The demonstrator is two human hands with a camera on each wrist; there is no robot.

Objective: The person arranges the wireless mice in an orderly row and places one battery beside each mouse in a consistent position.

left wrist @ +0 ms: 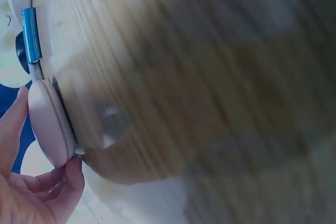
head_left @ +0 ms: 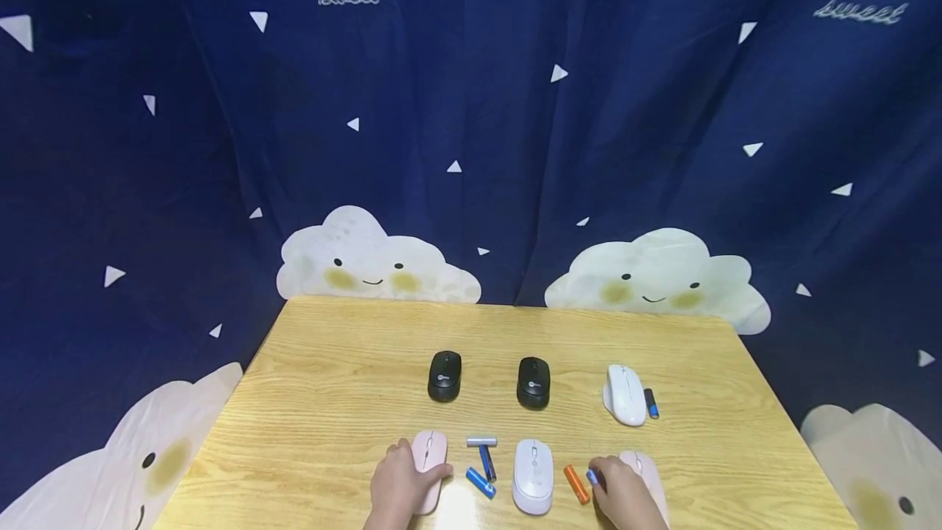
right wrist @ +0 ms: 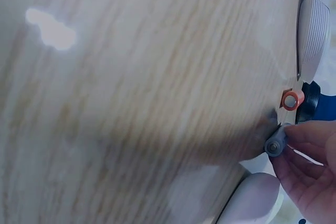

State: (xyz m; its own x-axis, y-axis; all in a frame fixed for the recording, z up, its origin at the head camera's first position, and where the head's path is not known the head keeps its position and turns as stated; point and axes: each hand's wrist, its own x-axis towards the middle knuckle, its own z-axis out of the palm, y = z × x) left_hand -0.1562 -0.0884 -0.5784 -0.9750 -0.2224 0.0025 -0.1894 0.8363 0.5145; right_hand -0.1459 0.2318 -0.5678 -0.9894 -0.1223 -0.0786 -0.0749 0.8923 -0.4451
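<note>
My left hand (head_left: 397, 481) grips a pale pink computer mouse (head_left: 430, 464) by its sides, thumb on one edge and fingers on the other; the left wrist view shows the mouse (left wrist: 48, 121) on the table. With thumb and fingers my right hand (head_left: 621, 491) pinches a battery (right wrist: 275, 142) at the tabletop, its end facing the wrist camera. Just left of that hand lies an orange battery (head_left: 576, 484). A second pink mouse (head_left: 646, 473) sits to its right, partly hidden by the hand. Between the hands stands a white mouse (head_left: 533, 473).
Near the left hand lie a silver battery (head_left: 482, 441), a dark blue battery (head_left: 487, 462) and a bright blue battery (head_left: 481, 482). Farther back are two black mice (head_left: 445, 376), another white mouse (head_left: 625, 395) and a black-and-blue battery (head_left: 651, 403). A dark blue curtain (head_left: 471, 105) hangs behind the wooden table (head_left: 331, 366).
</note>
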